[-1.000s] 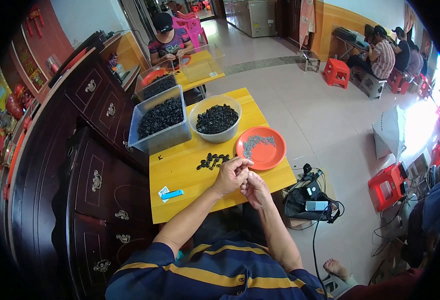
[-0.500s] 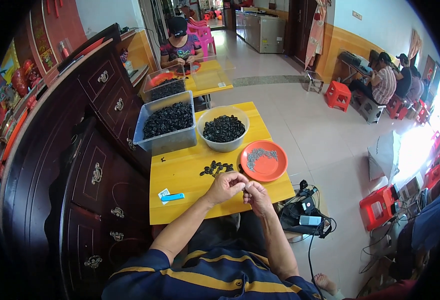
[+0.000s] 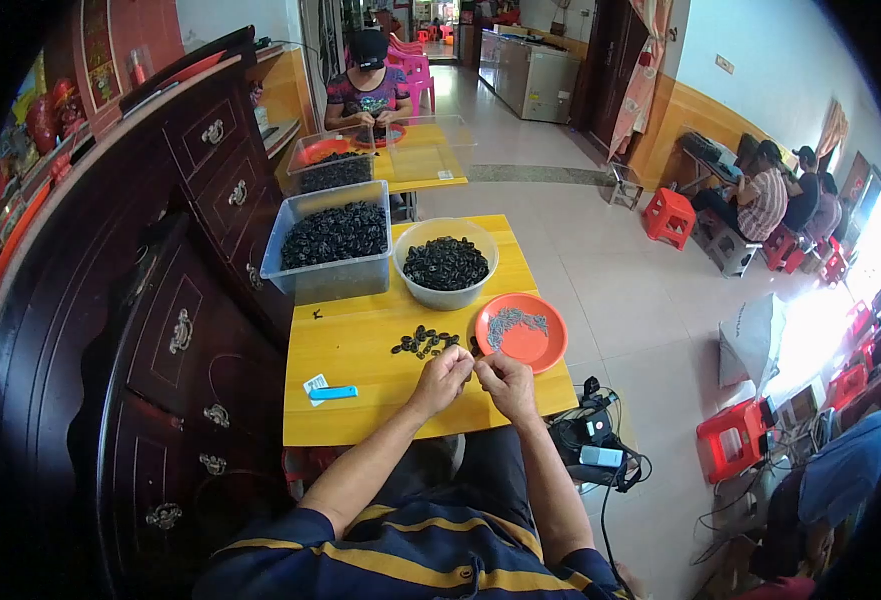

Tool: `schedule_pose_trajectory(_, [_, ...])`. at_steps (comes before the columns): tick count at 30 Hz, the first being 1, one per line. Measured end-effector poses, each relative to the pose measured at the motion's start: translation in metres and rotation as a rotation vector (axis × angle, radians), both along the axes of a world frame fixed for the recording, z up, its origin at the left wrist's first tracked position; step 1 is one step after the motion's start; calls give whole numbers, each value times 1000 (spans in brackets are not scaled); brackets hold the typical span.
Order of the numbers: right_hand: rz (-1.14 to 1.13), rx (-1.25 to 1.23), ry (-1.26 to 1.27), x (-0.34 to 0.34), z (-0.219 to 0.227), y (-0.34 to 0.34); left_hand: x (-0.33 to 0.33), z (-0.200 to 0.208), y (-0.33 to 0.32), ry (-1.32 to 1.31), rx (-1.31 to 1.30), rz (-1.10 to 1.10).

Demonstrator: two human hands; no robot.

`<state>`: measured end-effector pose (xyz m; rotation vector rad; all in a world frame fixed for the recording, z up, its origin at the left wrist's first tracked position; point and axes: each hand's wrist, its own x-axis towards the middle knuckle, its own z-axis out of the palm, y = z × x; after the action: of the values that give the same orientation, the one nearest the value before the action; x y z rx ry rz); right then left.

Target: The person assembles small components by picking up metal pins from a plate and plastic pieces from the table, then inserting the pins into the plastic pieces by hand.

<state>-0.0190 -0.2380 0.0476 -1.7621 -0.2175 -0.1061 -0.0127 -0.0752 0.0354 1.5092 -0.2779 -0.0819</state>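
Observation:
My left hand [image 3: 443, 378] and my right hand [image 3: 508, 386] meet above the front part of the yellow table [image 3: 361, 420]. The fingers of both are closed in a pinch, with their tips close together. Whatever lies between them is too small and hidden to name. Just beyond my left hand is a loose group of small black oval pieces [image 3: 425, 342]. An orange-red plate [image 3: 535, 354] sits beyond my right hand, with many tiny grey parts [image 3: 513, 323] on it.
A round translucent tub [image 3: 446, 297] and a larger clear bin [image 3: 336, 287], both full of black pieces, stand at the back. A blue-handled tool [image 3: 334, 393] lies at left. Dark drawers [image 3: 201, 350] flank the table. A co-worker [image 3: 369, 95] sits opposite; cables and a bag [image 3: 591, 440] are at right.
My left hand has drawn its fingers in from over the right hand, and the two now meet side by side at the fingertips. The whole view has shifted slightly.

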Motion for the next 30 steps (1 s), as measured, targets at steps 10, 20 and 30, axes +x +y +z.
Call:
schedule_pose_trajectory(10, [205,351,406,-9,-17,-2,-20,-6,13,-315,315,60])
schedule_pose_trajectory(20, [187,137,285,-17,-50,11,-32,-41,32,-66,277,-53])
schedule_pose_trajectory(30, [-83,-89,102,10,-34,-19,-44,-61,35,-108,153,125])
